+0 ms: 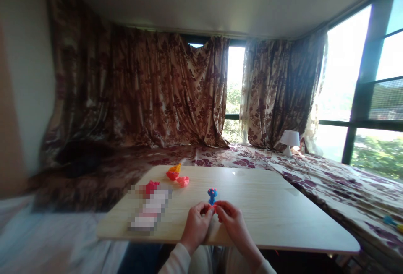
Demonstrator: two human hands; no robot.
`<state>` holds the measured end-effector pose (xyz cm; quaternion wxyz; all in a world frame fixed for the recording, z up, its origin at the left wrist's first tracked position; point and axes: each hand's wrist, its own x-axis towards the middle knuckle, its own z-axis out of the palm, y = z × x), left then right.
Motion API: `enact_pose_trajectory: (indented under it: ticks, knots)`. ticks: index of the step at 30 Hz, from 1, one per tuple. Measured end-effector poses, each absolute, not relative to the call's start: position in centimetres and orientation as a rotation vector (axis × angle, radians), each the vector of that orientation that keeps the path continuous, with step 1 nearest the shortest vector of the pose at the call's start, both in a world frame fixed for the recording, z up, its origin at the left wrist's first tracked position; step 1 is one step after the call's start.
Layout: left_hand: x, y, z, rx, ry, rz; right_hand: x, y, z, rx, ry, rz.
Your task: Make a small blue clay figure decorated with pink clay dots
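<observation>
Near the middle of the light wooden table (267,207) stands a small blue figure (212,195) with red bits on its head; it looks like modelling clay. Just in front of it, my left hand (198,221) and my right hand (231,217) meet at the fingertips. Between them shows a small red piece of clay (213,207), pinched by both thumbs and forefingers. Its exact shape is mostly hidden by the fingers. Whether the fingertips touch the blue figure's base I cannot tell.
Red and orange crumpled lumps (174,172), a pink one (182,181) and a crimson one (152,186) lie at the table's left. A blurred-out flat item (150,211) is nearby. Beyond are a white lamp (289,139), flowered bedding (239,155) and curtains (166,93).
</observation>
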<state>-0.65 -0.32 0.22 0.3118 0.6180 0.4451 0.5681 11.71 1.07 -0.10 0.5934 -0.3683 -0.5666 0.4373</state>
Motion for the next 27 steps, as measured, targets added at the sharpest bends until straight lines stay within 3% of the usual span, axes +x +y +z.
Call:
enact_pose_trajectory:
  ticks: [27]
  knots:
    - [-0.8, -0.3, 0.3, 1.559, 1.146, 1.57, 11.3, 1.5, -1.4, -0.826, -1.521, 0.746]
